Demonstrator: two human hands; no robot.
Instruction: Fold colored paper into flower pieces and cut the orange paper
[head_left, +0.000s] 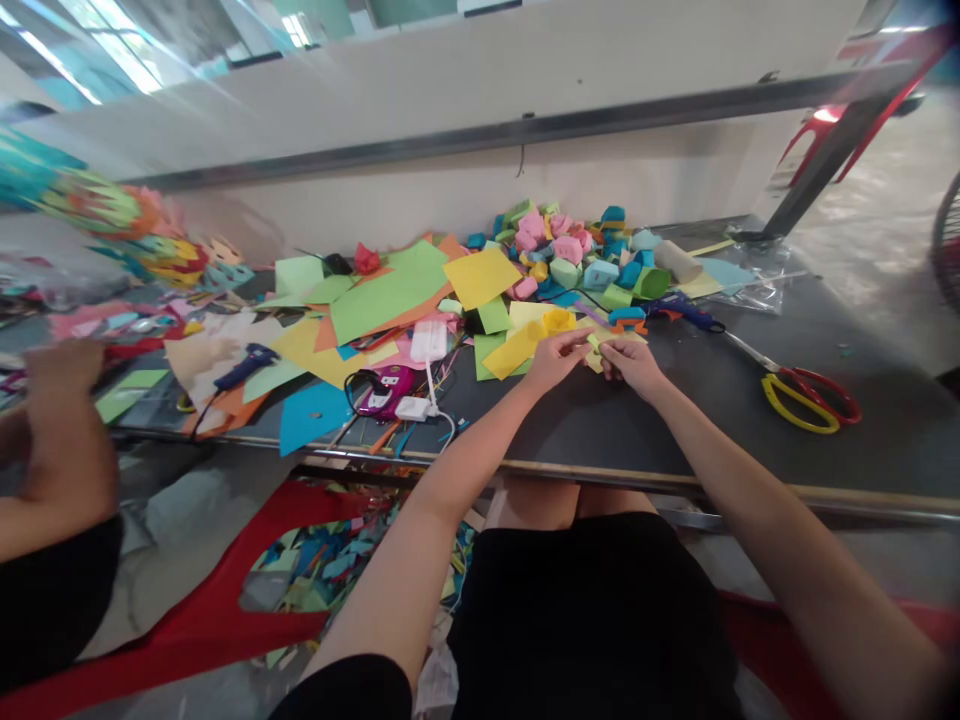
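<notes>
A small pale yellow-green paper piece (595, 343) is pinched between my two hands over the dark table. My left hand (557, 358) grips it from the left with fingers pointing inward. My right hand (631, 362) has thumb and fingers closed on its right side; part of the piece is hidden by the fingers. Just behind my left hand lie yellow paper sheets (517, 350) and a folded bright yellow paper piece (558, 320). Beyond my right hand are a small blue paper piece (627, 314) and a dark blue glue gun (686, 310).
A heap of small folded paper pieces (566, 245) lies against the wall. Red-and-yellow-handled scissors (801, 400) rest at the right. Left are green paper (397, 290), a purple power strip (386, 392) with cables and another glue gun (246, 367). A co-worker's arm (71, 430) is at far left.
</notes>
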